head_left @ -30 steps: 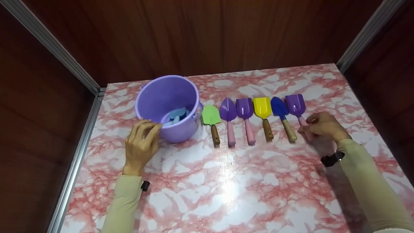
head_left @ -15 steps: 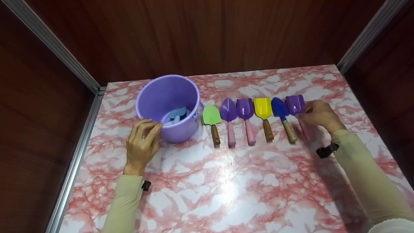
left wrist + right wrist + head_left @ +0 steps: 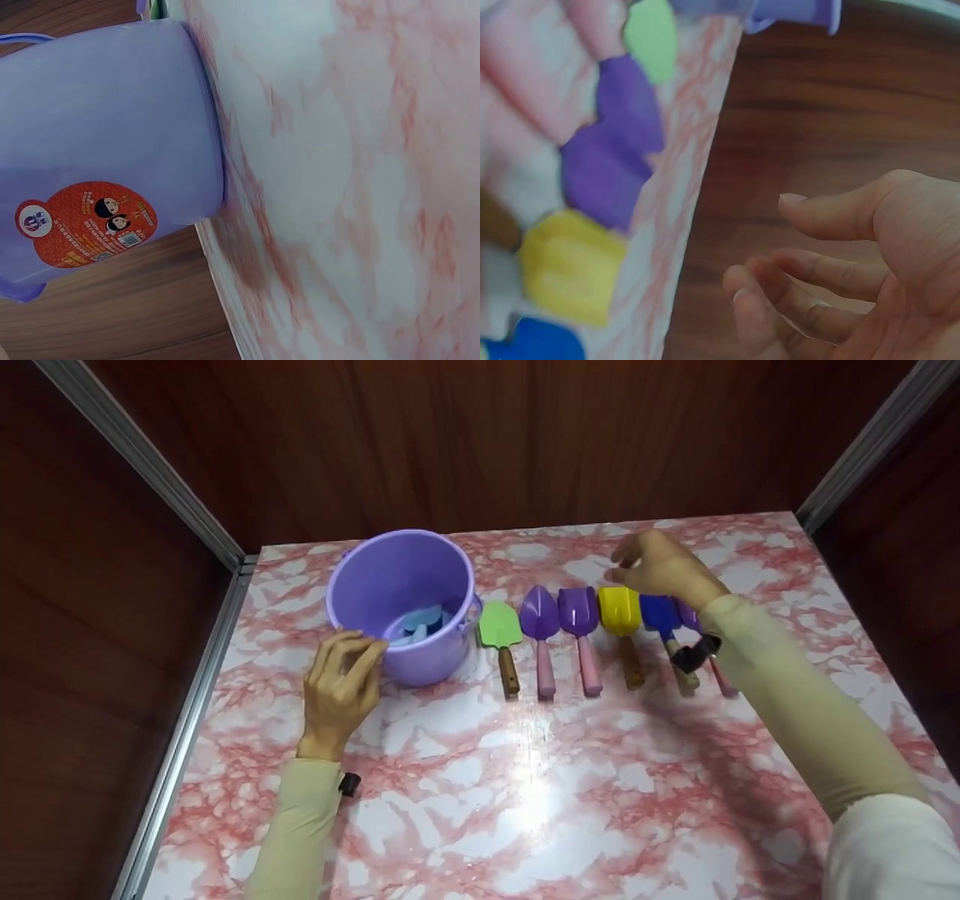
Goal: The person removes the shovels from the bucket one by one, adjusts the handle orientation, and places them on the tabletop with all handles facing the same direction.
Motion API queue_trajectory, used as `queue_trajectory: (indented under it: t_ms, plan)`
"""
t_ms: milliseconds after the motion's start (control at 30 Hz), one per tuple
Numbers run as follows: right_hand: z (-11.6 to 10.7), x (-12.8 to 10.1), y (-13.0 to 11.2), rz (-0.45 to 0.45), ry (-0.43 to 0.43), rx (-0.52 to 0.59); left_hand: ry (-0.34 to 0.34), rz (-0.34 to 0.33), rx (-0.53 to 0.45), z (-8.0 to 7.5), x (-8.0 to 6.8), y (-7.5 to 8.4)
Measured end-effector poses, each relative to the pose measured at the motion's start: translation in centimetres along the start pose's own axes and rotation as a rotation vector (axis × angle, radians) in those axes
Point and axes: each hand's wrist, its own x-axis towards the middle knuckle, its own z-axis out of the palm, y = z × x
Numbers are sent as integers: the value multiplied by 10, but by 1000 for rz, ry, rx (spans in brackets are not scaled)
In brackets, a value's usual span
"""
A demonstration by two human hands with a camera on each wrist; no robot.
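Right hand [image 3: 660, 566] hovers above the desk [image 3: 525, 802] with its fingers loosely curled and nothing in them, as the right wrist view [image 3: 855, 277] also shows. It hangs over the far end of a row of toy shovels, just above the yellow shovel [image 3: 621, 615], whose blade lies at about 7 o'clock from the hand. The blue shovel [image 3: 661, 615] lies at about 6 o'clock from it, partly hidden by the wrist. A purple shovel with a pink handle [image 3: 716, 671] lies under the forearm, mostly covered. Further along the row, toward 9 o'clock, lie a square purple shovel [image 3: 578, 619], a pointed purple shovel [image 3: 540, 619] and a green shovel [image 3: 500, 630], all with handles pointing to the near edge.

Left hand [image 3: 341, 694] rests against the near side of the purple bucket [image 3: 405, 585], fingers bent round its lower wall; the bucket stands at about 1 o'clock from that hand. Pale blue pieces [image 3: 420, 624] lie inside the bucket. The left wrist view shows the bucket's wall with a red sticker [image 3: 86, 225].
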Motion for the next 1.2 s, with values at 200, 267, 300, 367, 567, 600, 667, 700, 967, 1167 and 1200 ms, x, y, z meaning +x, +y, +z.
queue_trajectory:
  t_ms: [200, 267, 300, 367, 567, 600, 667, 700, 967, 1167, 1200]
  plan:
    - [5, 15, -37, -93, 13, 15, 14, 11, 5, 0, -2, 3]
    - [6, 18, -49, -114, 23, 8, 16, 12, 2, 1, -3, 4]
    - [7, 19, -55, -120, 25, 6, 16, 12, 1, 1, -3, 4]
    - [7, 21, -68, -138, 29, 1, 19, 10, 1, 2, -1, 5]
    - [10, 24, -103, -250, 62, 10, 18, 2, 5, 1, 3, 5]
    - [12, 25, -109, -275, 72, 14, 22, 3, 3, 1, 3, 5]
    - [17, 27, -120, -325, 89, 18, 34, 5, -1, 1, 3, 6]
    - [20, 28, -126, -346, 94, 20, 40, 6, -4, 1, 2, 6]
    - [50, 33, -169, -423, 69, 42, 65, 3, -21, 3, 0, 9]
    - [81, 35, -186, -460, 26, -8, 68, -6, -26, 3, 0, 10]
    - [87, 35, -188, -465, 23, -25, 67, -8, -26, 3, 0, 10]
